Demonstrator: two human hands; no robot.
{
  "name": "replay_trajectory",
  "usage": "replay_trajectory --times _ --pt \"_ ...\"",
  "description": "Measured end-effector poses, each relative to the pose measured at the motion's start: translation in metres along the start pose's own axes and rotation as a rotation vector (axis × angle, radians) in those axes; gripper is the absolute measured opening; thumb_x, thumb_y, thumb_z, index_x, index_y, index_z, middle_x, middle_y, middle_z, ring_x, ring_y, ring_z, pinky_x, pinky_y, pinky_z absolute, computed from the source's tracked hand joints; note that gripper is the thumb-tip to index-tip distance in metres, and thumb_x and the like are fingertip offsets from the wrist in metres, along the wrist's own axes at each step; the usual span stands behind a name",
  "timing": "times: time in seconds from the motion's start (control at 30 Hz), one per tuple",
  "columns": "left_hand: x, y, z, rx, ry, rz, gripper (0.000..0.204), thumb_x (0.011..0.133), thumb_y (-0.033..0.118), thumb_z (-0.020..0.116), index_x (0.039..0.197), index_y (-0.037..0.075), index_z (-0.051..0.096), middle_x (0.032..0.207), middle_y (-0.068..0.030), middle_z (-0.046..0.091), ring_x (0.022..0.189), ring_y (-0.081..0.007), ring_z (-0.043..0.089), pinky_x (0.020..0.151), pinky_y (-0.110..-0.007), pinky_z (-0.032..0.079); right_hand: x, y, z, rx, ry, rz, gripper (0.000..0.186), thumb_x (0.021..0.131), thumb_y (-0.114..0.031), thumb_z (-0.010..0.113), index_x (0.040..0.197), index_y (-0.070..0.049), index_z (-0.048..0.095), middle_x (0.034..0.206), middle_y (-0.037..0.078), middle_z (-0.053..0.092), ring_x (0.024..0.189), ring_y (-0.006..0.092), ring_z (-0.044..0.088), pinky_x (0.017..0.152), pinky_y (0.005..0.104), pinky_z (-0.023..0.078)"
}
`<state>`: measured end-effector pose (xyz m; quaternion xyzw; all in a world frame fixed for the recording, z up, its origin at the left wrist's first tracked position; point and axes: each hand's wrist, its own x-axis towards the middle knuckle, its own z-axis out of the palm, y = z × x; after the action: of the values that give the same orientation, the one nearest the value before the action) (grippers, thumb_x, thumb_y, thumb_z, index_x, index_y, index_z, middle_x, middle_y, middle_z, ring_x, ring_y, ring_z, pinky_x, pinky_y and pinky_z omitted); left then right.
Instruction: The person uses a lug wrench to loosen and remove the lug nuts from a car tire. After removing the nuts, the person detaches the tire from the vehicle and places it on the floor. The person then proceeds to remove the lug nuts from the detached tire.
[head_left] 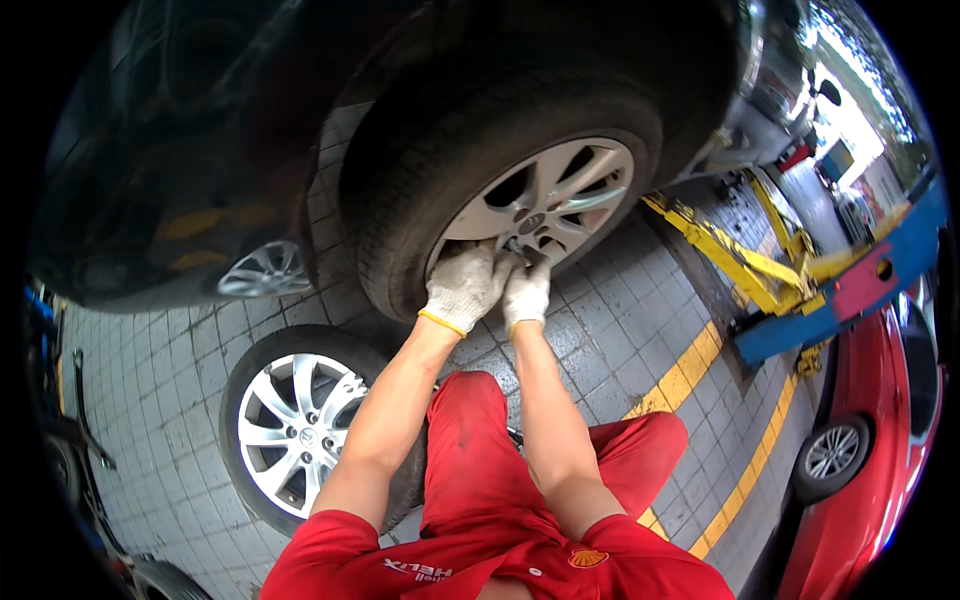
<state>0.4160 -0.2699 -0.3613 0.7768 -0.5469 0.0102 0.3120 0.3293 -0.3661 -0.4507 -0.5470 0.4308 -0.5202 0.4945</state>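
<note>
A dark car wheel [540, 190] with a silver spoked rim hangs in the wheel arch of a dark car, above the floor. Both my hands wear white knitted work gloves and meet at the lower spokes, beside the hub. My left hand [466, 285] is closed, its fingertips bent in toward a wheel bolt hole. Close against it, my right hand [528, 292] is closed too, fingers pressed together below the hub cap. A small dark metal piece [514, 243] shows at the fingertips. What either hand grips is mostly hidden by the gloves.
Another wheel [295, 432] with a silver rim lies on the tiled floor to my left, near my forearm. Yellow lift arms [735, 255] and a blue lift part [830, 300] stand at the right. Beyond them is a red car [870, 450]. Yellow lines [690, 370] cross the floor.
</note>
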Motion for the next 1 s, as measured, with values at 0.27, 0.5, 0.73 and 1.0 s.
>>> replay_trajectory --times 0.27,0.5,0.73,1.0 --pt "0.0 -0.004 -0.009 0.033 -0.008 -0.015 0.053 0.105 0.044 0.063 0.143 0.007 0.067 0.118 -0.0266 0.078 0.1 -0.0433 0.078 0.085 -0.053 0.064 -0.002 -0.015 0.009 0.518 -0.054 0.523 0.037 0.113 -0.02 0.056 0.145 -0.002 0.063 0.132 0.015 0.074 0.123 0.0268 0.07 0.105 0.0402 0.055" --pt "0.0 0.009 -0.008 0.035 -0.024 -0.016 0.055 0.104 0.045 0.064 0.145 0.009 0.067 0.121 -0.029 0.076 0.1 -0.0438 0.078 0.084 -0.053 0.064 -0.003 -0.001 0.001 -0.035 0.025 0.079 0.046 0.112 -0.036 0.062 0.144 -0.003 0.066 0.139 0.012 0.072 0.126 0.0254 0.067 0.109 0.0412 0.053" --pt "0.001 -0.004 0.005 0.033 0.12 0.066 0.055 0.104 0.046 0.064 0.144 0.008 0.067 0.122 -0.0288 0.076 0.098 -0.0453 0.078 0.083 -0.054 0.064 -0.013 -0.016 -0.006 -0.329 0.009 -0.116 0.037 0.11 -0.022 0.064 0.139 0.0 0.066 0.135 0.02 0.073 0.126 0.0345 0.07 0.108 0.0422 0.054" --pt "0.001 -0.003 0.003 0.086 0.057 0.013 0.053 0.104 0.044 0.066 0.141 0.006 0.067 0.117 -0.0302 0.075 0.1 -0.0467 0.076 0.085 -0.054 0.063 -0.013 -0.026 -0.001 0.204 0.015 0.269 0.04 0.113 -0.029 0.062 0.145 -0.006 0.065 0.139 0.019 0.073 0.128 0.0327 0.069 0.108 0.0422 0.055"
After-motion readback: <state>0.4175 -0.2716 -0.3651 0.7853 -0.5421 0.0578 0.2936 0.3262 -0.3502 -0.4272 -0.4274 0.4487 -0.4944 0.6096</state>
